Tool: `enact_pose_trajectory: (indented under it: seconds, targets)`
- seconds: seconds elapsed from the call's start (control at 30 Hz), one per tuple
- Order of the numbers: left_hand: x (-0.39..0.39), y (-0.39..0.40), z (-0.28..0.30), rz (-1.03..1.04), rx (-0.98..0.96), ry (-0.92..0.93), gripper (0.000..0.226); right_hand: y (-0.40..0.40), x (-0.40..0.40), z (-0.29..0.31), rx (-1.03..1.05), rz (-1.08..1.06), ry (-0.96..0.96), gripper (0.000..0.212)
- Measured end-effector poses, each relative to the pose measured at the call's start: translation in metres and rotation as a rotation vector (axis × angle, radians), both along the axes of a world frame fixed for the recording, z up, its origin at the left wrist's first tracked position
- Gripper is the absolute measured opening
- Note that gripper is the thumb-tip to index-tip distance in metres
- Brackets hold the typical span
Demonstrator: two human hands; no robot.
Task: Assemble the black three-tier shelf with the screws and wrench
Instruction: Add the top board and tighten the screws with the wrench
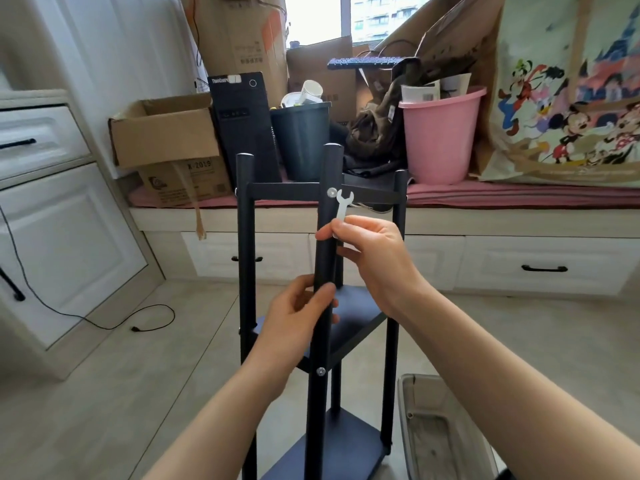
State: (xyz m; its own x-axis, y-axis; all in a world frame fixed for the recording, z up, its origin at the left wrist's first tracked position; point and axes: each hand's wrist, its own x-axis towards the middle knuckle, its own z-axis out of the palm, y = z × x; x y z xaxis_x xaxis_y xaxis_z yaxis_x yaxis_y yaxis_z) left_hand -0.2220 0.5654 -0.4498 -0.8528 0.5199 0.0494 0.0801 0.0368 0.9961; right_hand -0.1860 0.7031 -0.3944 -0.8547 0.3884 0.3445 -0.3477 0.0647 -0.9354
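Right hand: my right hand (pixel 367 247) pinches the shank of the small white wrench (pixel 343 206) between thumb and fingers, open end pointing up.
Left hand: my left hand (pixel 298 313) wraps round the near post (pixel 325 258) lower down, steadying it.
Key relation: the top screw (pixel 331 192) sits on that post just left of the wrench head, at nearly the same height and not yet engaged; the wrench stands upright, parallel to the post. The right hand is nearer.
Shelf: the black shelf (pixel 360 318) stands upright on the floor (pixel 104 393), another screw (pixel 321 371) lower on the post.
Next, I judge: tip the wrench head left onto the screw.
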Motion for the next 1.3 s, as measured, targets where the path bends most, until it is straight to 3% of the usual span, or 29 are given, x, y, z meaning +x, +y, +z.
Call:
enact_pose_trajectory:
  seconds: [0.1, 0.27, 0.57, 0.83, 1.13, 1.3]
  targets:
    - [0.001, 0.001, -0.003, 0.012, 0.012, 0.037, 0.008, 0.006, 0.001, -0.002, 0.009, 0.003, 0.002, 0.037]
    - [0.000, 0.002, -0.002, 0.010, 0.040, 0.087, 0.016, 0.011, -0.001, -0.022, 0.214, -0.283, -0.075, 0.027]
    - [-0.003, -0.004, 0.002, -0.049, 0.027, 0.099, 0.016, 0.009, -0.004, -0.030, 0.359, -0.159, -0.182, 0.017]
    - [-0.012, -0.029, 0.006, -0.062, -0.036, 0.091, 0.017, 0.009, -0.009, -0.025, 0.112, -0.052, -0.156, 0.015]
    - [-0.023, -0.047, 0.015, -0.069, -0.103, 0.107, 0.019, -0.008, -0.027, -0.020, 0.077, -0.031, -0.236, 0.018]
    - [-0.023, -0.048, 0.015, -0.087, -0.127, 0.130, 0.018, -0.017, -0.033, -0.014, 0.084, -0.050, -0.181, 0.021]
